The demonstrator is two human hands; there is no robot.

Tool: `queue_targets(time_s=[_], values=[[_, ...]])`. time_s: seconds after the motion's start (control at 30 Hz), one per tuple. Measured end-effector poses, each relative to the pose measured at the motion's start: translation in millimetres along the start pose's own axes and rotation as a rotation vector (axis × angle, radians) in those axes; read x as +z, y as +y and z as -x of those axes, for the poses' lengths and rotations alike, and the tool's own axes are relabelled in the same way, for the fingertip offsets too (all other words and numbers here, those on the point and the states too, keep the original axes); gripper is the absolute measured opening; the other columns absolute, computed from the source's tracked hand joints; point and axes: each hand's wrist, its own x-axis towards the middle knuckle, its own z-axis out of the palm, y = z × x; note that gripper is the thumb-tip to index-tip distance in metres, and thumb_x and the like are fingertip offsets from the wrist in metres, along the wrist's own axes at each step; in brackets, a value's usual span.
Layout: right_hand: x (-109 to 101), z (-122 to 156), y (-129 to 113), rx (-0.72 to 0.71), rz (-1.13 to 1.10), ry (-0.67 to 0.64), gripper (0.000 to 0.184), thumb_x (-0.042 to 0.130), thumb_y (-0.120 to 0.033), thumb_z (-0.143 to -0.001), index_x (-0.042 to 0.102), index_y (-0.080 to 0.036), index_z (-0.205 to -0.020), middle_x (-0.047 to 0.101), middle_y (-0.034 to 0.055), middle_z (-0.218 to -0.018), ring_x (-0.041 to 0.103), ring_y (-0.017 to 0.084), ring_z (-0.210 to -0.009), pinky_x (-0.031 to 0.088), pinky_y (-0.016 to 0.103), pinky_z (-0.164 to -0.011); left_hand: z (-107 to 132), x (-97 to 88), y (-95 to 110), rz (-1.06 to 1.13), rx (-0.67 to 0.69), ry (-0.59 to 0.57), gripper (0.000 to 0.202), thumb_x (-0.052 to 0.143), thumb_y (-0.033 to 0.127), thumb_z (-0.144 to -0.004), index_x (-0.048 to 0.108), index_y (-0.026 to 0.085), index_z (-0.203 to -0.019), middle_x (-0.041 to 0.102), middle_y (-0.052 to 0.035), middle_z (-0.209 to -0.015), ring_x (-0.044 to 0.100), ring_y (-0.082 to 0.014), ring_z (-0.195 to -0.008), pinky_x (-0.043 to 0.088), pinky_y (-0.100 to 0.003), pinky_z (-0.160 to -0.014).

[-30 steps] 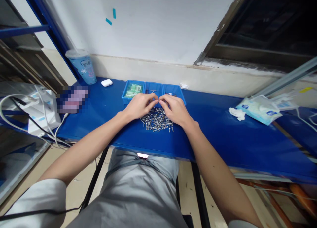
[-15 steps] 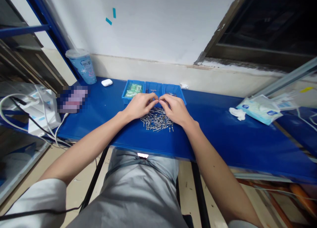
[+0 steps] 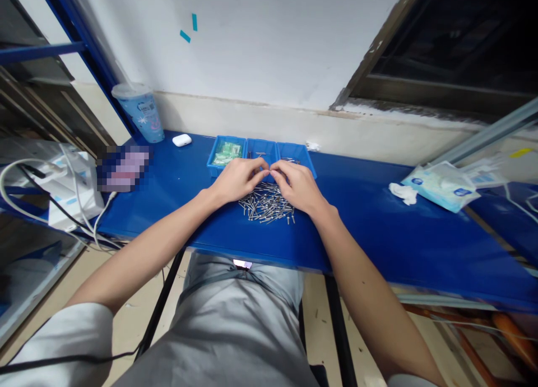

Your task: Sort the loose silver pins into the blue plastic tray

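Note:
My left hand (image 3: 241, 178) and my right hand (image 3: 297, 184) meet at their fingertips over the far side of a pile of metal screws (image 3: 267, 205). Fingers and thumbs on both hands are pinched together; whatever small thing they may hold cannot be made out. Just beyond stand three blue bins side by side. The left bin (image 3: 209, 161) contains small green-and-clear packets (image 3: 227, 152). A few screws lie in the middle bin (image 3: 265, 144), and more metal pieces are in the right bin (image 3: 310, 161), partly hidden by my right hand.
On the blue table (image 3: 361, 219) at left are a blue cup (image 3: 142, 115), a white earbud case (image 3: 182, 140), a blurred-out pinkish object (image 3: 124, 169) and a white power strip (image 3: 69, 190) with cables. A tissue pack (image 3: 441, 188) and crumpled tissue (image 3: 402, 193) lie at right.

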Motion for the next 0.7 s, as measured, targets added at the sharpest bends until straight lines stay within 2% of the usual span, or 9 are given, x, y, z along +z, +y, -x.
queue_targets(time_s=[0.5, 0.7], values=[[-1.0, -0.2, -2.1, 0.009, 0.0, 0.004, 0.025, 0.044, -0.034, -0.107, 0.064, -0.023, -0.098, 0.072, 0.0051, -0.091, 0.063, 0.022, -0.081, 0.043, 0.035, -0.076, 0.1, 0.3, -0.1, -0.005, 0.0, 0.001, 0.021, 0.053, 0.03, -0.103, 0.069, 0.018, -0.098, 0.064, -0.0005, -0.068, 0.058, -0.0159, -0.064, 0.039, -0.029, -0.064], [-0.3, -1.6, -2.3, 0.039, 0.009, 0.091, 0.026, 0.046, -0.033, -0.107, 0.065, -0.024, -0.091, 0.07, 0.0053, -0.089, 0.063, 0.023, -0.082, 0.044, 0.036, -0.076, -1.4, -1.0, 2.0, 0.004, -0.01, 0.009, 0.023, 0.052, 0.033, -0.105, 0.068, 0.018, -0.098, 0.064, -0.0008, -0.068, 0.057, -0.0162, -0.063, 0.039, -0.029, -0.064]])
